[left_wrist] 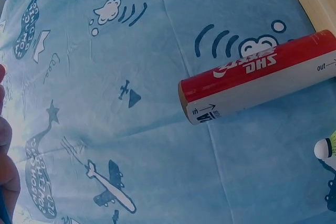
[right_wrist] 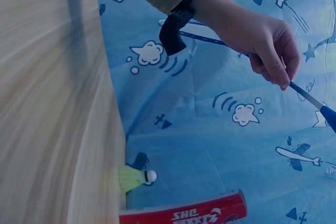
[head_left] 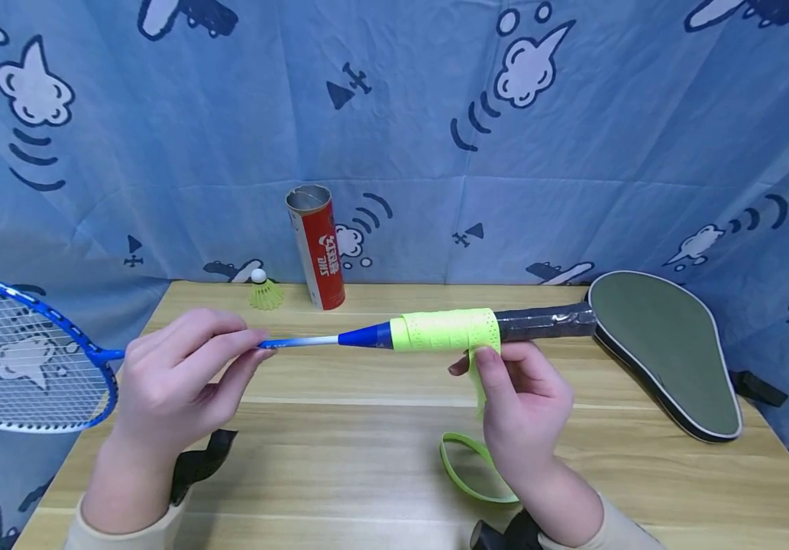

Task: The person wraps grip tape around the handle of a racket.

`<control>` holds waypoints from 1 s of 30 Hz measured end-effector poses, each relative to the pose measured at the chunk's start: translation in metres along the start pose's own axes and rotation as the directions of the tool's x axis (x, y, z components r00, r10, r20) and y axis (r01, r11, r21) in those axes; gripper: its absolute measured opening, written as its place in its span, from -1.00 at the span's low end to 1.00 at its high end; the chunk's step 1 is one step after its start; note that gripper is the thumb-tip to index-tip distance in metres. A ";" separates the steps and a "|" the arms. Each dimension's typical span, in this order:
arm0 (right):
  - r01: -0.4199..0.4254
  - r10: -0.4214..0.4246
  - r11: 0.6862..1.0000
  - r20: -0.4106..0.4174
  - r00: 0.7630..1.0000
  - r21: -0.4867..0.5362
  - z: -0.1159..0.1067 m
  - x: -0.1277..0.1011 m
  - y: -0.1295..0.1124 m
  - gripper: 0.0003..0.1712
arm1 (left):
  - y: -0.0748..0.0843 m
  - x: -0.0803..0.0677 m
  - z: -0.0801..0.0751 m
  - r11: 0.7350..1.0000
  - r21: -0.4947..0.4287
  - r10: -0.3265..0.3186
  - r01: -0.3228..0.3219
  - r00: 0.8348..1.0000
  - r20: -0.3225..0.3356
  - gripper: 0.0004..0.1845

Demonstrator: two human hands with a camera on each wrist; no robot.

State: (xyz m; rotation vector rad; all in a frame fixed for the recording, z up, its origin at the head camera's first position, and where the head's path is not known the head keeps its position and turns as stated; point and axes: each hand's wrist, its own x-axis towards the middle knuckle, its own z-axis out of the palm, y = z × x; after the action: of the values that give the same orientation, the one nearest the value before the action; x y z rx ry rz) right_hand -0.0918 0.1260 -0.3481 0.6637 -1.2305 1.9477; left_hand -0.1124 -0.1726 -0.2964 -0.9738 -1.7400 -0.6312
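A blue and white badminton racket is held level above the table, its strung head at the far left. My left hand pinches the shaft between thumb and fingers; the right wrist view also shows this left hand on the shaft. Bright yellow-green grip tape is wound around the upper part of the handle. The rest of the handle is dark and shiny. Below the handle, my right hand pinches the tape where it comes off the winding. The tape's tail hangs behind that hand.
A loop of green band lies near the right forearm. At the back stand a red DHS shuttlecock tube and a yellow shuttlecock. A green paddle-shaped case lies at the right edge of the wooden table. Blue printed cloth hangs behind.
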 end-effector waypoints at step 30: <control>-0.004 0.004 1.000 0.000 1.000 -0.028 -0.001 -0.001 -0.001 -0.84 | -0.002 -0.003 -0.002 0.998 -0.057 0.012 -0.007 0.996 0.085 -0.58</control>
State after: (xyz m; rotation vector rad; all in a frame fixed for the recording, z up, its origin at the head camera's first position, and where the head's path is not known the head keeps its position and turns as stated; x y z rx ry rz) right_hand -0.0908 0.1266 -0.3489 0.6474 -1.2581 1.9303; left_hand -0.1128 -0.1766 -0.2980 -1.0612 -1.7999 -0.6444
